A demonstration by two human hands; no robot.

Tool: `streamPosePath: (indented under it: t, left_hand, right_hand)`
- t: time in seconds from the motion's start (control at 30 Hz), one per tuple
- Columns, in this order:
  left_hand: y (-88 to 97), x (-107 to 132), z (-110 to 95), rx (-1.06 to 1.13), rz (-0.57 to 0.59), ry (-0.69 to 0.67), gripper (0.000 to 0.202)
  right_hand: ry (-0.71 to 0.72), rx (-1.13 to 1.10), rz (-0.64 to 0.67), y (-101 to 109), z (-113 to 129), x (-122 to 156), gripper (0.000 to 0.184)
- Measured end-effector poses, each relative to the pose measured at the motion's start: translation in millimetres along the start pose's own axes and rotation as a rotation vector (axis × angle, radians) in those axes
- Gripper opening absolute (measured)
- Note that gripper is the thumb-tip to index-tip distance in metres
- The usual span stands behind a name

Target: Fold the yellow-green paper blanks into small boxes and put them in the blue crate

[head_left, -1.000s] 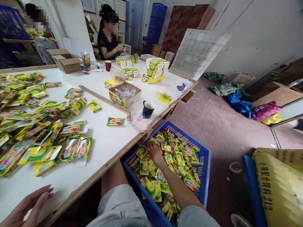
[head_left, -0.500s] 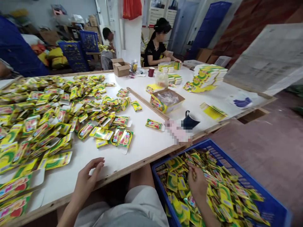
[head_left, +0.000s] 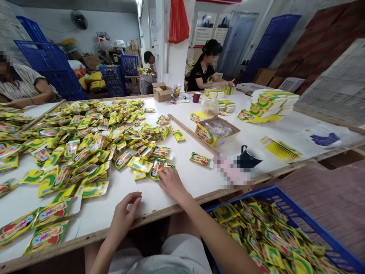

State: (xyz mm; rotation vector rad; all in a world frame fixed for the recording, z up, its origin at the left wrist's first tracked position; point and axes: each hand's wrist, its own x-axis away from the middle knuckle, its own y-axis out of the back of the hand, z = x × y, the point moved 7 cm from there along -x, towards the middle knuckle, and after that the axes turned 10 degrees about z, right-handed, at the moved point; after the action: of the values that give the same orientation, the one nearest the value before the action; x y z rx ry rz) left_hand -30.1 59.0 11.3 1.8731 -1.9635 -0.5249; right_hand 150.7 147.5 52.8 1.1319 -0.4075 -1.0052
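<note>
My right hand (head_left: 170,182) lies on the white table (head_left: 188,182), fingers flat on a yellow-green packet (head_left: 157,170) at the near edge of a big heap of the same packets (head_left: 85,140). My left hand (head_left: 125,213) rests near the table's front edge with fingers loosely curled and nothing in it. A blue crate (head_left: 299,217) full of such packets stands on the floor at my right.
On the table are an open carton (head_left: 218,131) with a plastic bag, a dark mug (head_left: 246,160), a wooden strip (head_left: 194,134), stacked packets (head_left: 268,104) and a small cardboard box (head_left: 161,92). Three other people sit round the table. Blue crates stand behind.
My right hand has left the blue crate and come up onto the table to the packets. My left hand has shifted slightly right. The view has turned left.
</note>
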Motion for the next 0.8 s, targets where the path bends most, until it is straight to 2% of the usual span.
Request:
streamPosePath:
  t: [0.1,0.23,0.3,0.4,0.47,0.5,0.57,0.7,0.8]
  left_hand:
    - [-1.2,-1,1,-0.016,0.016,-0.021,0.031]
    - [-4.9,5,-6,-0.050,-0.040,-0.089,0.026]
    - [-12.1,10,-16,-0.062,-0.090,-0.154,0.033]
    - [-28.8,14,-35,-0.075,-0.135,-0.280,0.055]
    - [-37.1,13,-42,-0.069,-0.138,-0.322,0.053]
    - [-39.1,10,-42,-0.054,-0.132,-0.313,0.049]
    - [-38.1,4,-36,0.014,-0.117,-0.245,0.041]
    - [-28.9,-2,-21,0.181,-0.094,-0.140,0.032]
    - [-21.6,-2,-18,0.241,-0.126,-0.133,0.029]
  right_hand:
    - [-0.052,0.036,-0.008,-3,-4,-7,0.016]
    - [-0.133,0.011,-0.074,16,0,0,0.013]
    - [-0.183,-0.026,-0.118,25,9,9,0.013]
    - [-0.238,-0.313,-0.190,26,24,25,0.017]
    - [-0.262,-0.595,-0.209,17,29,34,0.014]
    - [-0.270,-0.706,-0.204,12,31,37,0.010]
    - [-0.270,-0.781,-0.196,5,30,43,0.003]
    - [-0.189,-0.715,-0.263,5,23,55,0.010]
    - [-0.140,-0.799,-0.226,-2,21,61,0.020]
